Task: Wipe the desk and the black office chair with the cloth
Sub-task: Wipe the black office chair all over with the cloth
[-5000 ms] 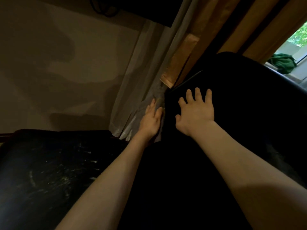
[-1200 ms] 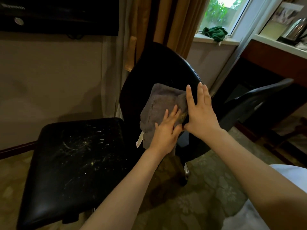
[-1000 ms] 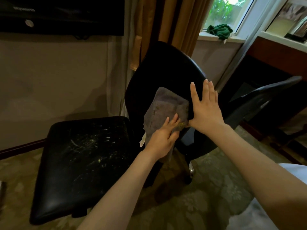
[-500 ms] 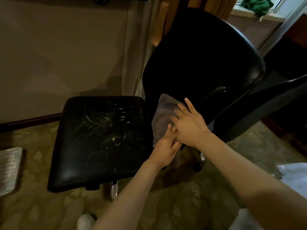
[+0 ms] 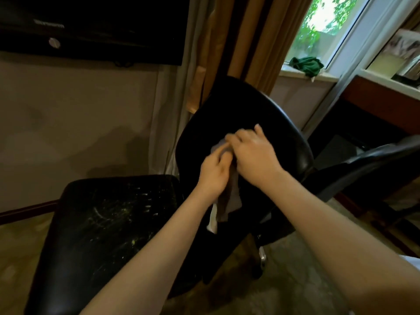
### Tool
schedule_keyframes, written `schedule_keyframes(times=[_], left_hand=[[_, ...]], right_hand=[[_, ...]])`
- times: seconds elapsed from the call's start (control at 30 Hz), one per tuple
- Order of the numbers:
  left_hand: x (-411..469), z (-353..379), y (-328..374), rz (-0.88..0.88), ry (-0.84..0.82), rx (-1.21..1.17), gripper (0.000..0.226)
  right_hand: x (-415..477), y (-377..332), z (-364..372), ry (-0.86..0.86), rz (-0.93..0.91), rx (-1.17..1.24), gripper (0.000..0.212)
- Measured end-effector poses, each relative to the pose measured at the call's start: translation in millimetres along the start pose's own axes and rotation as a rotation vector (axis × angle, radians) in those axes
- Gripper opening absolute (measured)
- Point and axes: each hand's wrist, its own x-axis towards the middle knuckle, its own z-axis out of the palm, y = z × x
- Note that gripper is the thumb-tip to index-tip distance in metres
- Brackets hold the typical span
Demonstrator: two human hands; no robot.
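Beige wall (image 5: 68,123) fills my feed from 9 to 11 o'clock, with patterned carpet (image 5: 295,273) at 5. Dead centre stands the black office chair (image 5: 241,110), its back toward me and one armrest (image 5: 368,155) running out toward 3. At 7 o'clock, just beside it, I see a black padded seat (image 5: 102,223) streaked with pale scuffs. A dark screen (image 5: 91,26) hangs at 11, and the desk (image 5: 381,103) edges in at 2, well apart from both hands. The cloth (image 5: 229,201), grey, hangs against the chair back at centre, with a white tag (image 5: 212,221) dangling at its lower edge. My operator's left hand (image 5: 214,173) grips its middle, fingers curled round it. The right hand (image 5: 254,153) touches the left hand from 1 o'clock, with its blurred fingers bent over the cloth's upper end.
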Motion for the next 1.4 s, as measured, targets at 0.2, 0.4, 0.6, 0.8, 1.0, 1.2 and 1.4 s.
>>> schedule_keyframes(times=[0.2, 0.4, 0.6, 0.8, 1.0, 1.2, 1.4], left_hand=[[93.2, 6.1, 11.5, -0.043, -0.281, 0.486, 0.048], [78.0, 17.5, -32.9, -0.224, -0.371, 0.447, 0.052], [62.0, 8.3, -42.0, -0.188, -0.361, 0.489, 0.048], [4.5, -10.9, -84.2, -0.239, -0.351, 0.374, 0.041], [-45.2, -10.3, -95.6, -0.217, -0.324, 0.262, 0.045], [-79.7, -5.7, -116.4, -0.278, -0.3, 0.255, 0.053], [-87.2, -15.5, -130.1, -0.306, -0.345, 0.29, 0.053]], right_hand=[[46.6, 48.1, -13.0, -0.215, 0.167, -0.086, 0.04], [35.2, 43.1, 9.1, -0.283, 0.132, -0.174, 0.029], [32.2, 24.3, 8.7, -0.305, 0.103, -0.191, 0.025], [0.9, -29.4, 42.0, -0.353, 0.032, -0.233, 0.022], [-30.6, -52.6, 50.0, -0.377, -0.032, -0.264, 0.019], [-51.1, -79.0, 67.6, -0.408, -0.047, -0.301, 0.023], [-54.9, -100.8, 81.9, -0.426, -0.06, -0.393, 0.026]])
